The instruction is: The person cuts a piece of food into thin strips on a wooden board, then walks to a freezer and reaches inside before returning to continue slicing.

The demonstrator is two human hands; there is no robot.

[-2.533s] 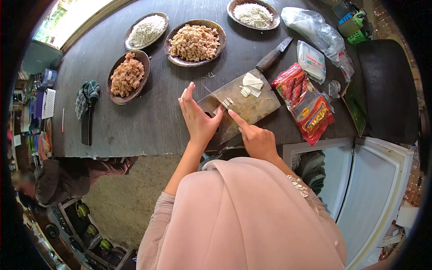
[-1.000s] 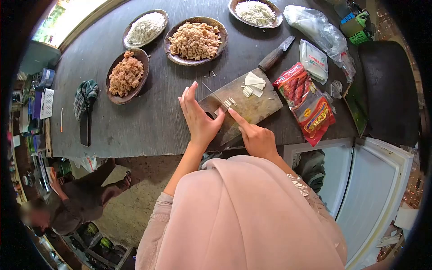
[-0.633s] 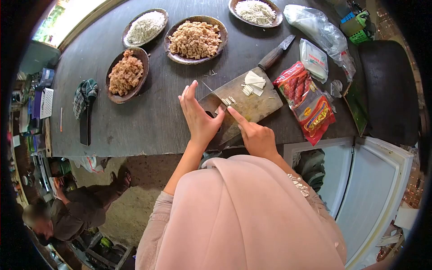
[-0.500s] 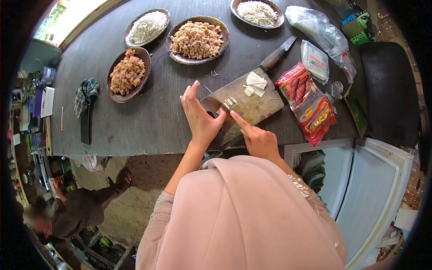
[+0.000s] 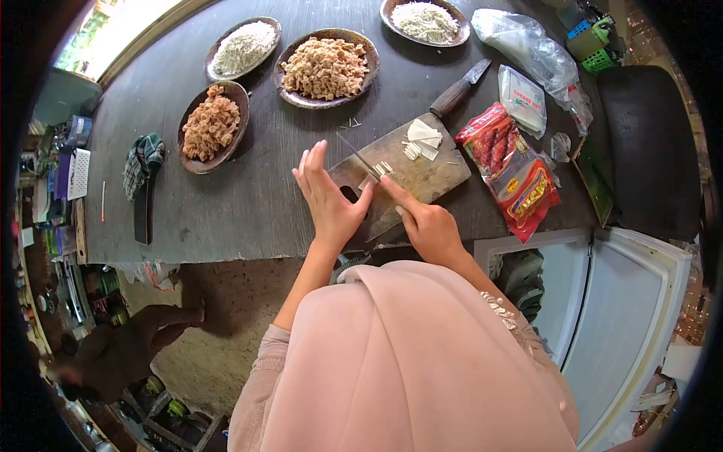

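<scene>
My right hand (image 5: 431,228) is closed around a thin-bladed knife (image 5: 355,156), index finger stretched along the blade. The blade points away to the left over the wooden cutting board (image 5: 443,175). On the left part of the board, my left hand (image 5: 331,200) has its fingers raised and spread, with the thumb tip close beside the blade. Small cut white strips (image 5: 385,167) lie just right of the knife. Farther up the board rests a small stack of flat white pieces (image 5: 424,137). What lies under the left thumb is hidden.
Behind the board lies a second knife (image 5: 459,90). Bowls of brown chunks (image 5: 325,68) and dishes of white shreds (image 5: 245,50) stand at the back. A red packet (image 5: 512,173) and plastic bags (image 5: 527,49) lie right. A person (image 5: 124,346) is at lower left.
The knife blade has tilted slightly at the board, while both hands stay in nearly the same place. The person at lower left has shifted left.
</scene>
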